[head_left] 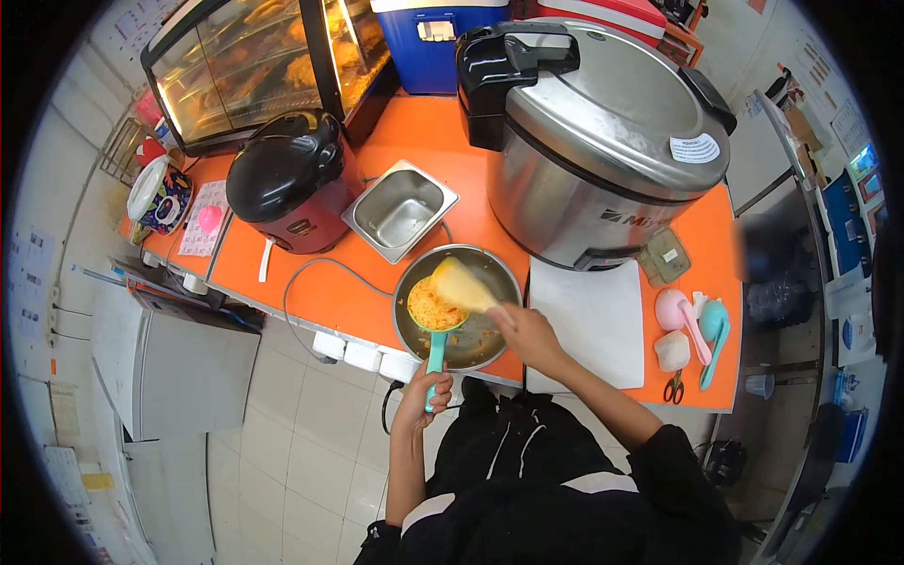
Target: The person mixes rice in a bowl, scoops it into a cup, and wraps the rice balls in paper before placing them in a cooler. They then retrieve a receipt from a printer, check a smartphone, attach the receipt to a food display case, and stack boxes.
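Observation:
My left hand (426, 400) is closed around the teal handle of a rice scoop (437, 354), held over the near left part of a round metal bowl (506, 281). Orange-coloured rice (429, 307) fills the scoop's cup. In my right hand (530, 337) is a pale yellow rice paddle (463, 286), blurred by motion, its blade overlapping the right side of the rice. Bits of rice lie on the bowl's bottom. Just behind the bowl is a rectangular steel pan (403, 212) with little in it.
A large steel rice cooker (603, 141) stands behind right, a smaller red and black cooker (292, 188) behind left. White paper (586, 325) lies right of the bowl. Beyond it are a pink scoop (680, 315), a teal scoop (715, 334) and scissors (673, 388). A cable crosses the orange table.

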`<control>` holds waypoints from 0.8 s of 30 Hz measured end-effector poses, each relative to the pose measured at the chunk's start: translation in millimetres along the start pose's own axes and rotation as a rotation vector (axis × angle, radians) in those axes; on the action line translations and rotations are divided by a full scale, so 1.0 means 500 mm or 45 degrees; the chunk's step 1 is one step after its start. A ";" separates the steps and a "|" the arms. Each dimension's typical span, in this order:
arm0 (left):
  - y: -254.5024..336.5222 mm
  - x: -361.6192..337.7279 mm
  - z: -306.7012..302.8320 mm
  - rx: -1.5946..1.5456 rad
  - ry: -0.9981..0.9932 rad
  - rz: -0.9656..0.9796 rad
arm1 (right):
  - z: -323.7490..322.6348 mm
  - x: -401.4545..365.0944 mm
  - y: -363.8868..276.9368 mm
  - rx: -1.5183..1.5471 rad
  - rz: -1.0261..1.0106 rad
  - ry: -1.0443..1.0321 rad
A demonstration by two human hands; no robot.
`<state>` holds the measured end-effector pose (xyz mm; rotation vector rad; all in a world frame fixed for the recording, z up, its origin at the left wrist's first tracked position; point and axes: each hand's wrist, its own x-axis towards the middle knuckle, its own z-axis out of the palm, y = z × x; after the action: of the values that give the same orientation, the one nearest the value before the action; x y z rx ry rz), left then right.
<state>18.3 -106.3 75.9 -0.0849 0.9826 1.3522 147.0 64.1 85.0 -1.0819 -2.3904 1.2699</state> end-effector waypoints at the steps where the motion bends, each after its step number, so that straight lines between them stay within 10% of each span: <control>1: 0.002 -0.003 -0.007 0.004 0.000 -0.003 | 0.003 0.011 0.010 0.003 0.003 0.003; 6: 0.033 -0.018 -0.023 0.371 0.008 -0.021 | -0.019 0.054 -0.020 -0.099 -0.089 -0.329; 18: 0.024 -0.047 -0.064 0.056 0.056 0.042 | -0.054 0.063 -0.026 -0.414 0.201 -0.144; 22: 0.042 -0.068 -0.059 0.153 0.110 0.106 | 0.018 0.062 0.017 -0.927 -0.220 -0.066; 24: 0.050 -0.074 -0.034 0.179 0.109 0.138 | 0.023 0.059 0.011 -0.800 -0.573 0.402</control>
<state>-8.1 -137.7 100.8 0.0171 1.1655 1.3833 123.5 79.4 70.0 -0.7225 -2.6138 0.1828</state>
